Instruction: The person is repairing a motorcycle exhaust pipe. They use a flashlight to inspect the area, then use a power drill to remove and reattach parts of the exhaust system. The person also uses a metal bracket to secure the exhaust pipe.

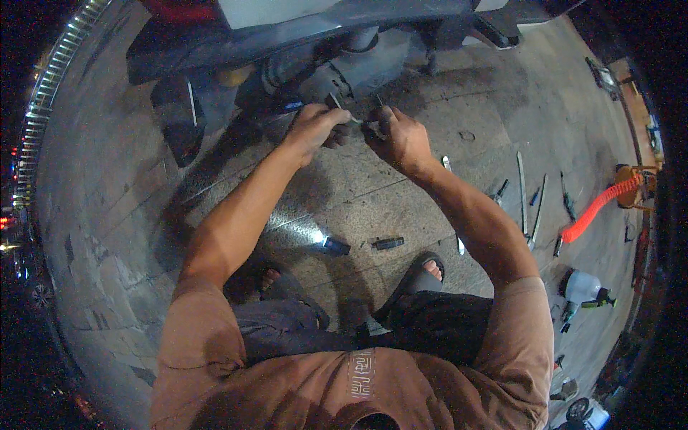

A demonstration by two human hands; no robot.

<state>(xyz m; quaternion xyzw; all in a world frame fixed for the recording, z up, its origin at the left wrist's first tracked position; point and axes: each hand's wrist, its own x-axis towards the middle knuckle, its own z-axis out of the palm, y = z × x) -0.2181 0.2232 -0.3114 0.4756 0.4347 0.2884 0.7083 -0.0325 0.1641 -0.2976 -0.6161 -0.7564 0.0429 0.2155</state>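
Observation:
My left hand (315, 131) is closed, thumb and fingers pinching a thin pale strip (355, 118), possibly a cord or strip of wire, that reaches across the small gap toward my right hand. My right hand (403, 141) is also closed, its fingertips on the strip's other end. A thin dark tip (380, 99) sticks up past the right fingers; its kind is too small to tell. Both hands are raised in front of a vehicle's dark lower body (287, 41). Just beyond the left hand is a dark object with a blue patch (290, 106).
A lit flashlight (335, 246) lies on the ground between my feet, beside a small black tool (388, 244). To the right lie long flat metal levers (522, 183), a screwdriver (568, 201), an orange coiled hose (598, 209) and a spray bottle (582, 287). A dark flap (180, 129) hangs at left.

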